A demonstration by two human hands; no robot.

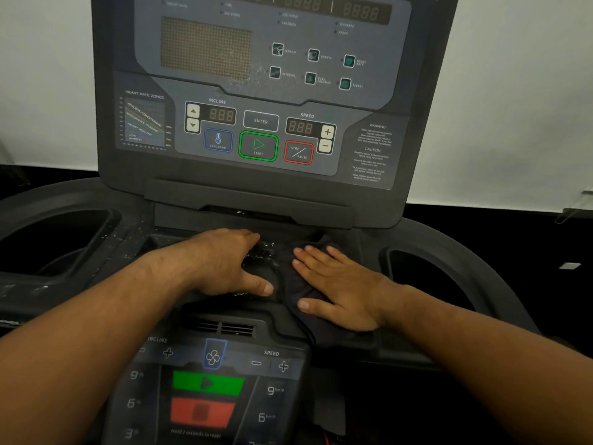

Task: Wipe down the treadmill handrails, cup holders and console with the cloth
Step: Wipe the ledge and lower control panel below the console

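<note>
A dark cloth (290, 268) lies on the shelf below the treadmill console (256, 101). My right hand (340, 287) lies flat on the cloth with straight fingers and presses it down. My left hand (229, 261) rests just left of the cloth on the shelf, fingers bent over the ledge, thumb pointing toward the cloth; whether it touches the cloth is unclear. Droplets speckle the console face and the shelf to the left. One cup holder (57, 239) opens at the left and another cup holder (426, 277) at the right.
A lower control panel (208, 387) with green and red buttons sits near me, under my forearms. Curved dark handrails (481, 261) sweep out on both sides. A pale wall stands behind the console.
</note>
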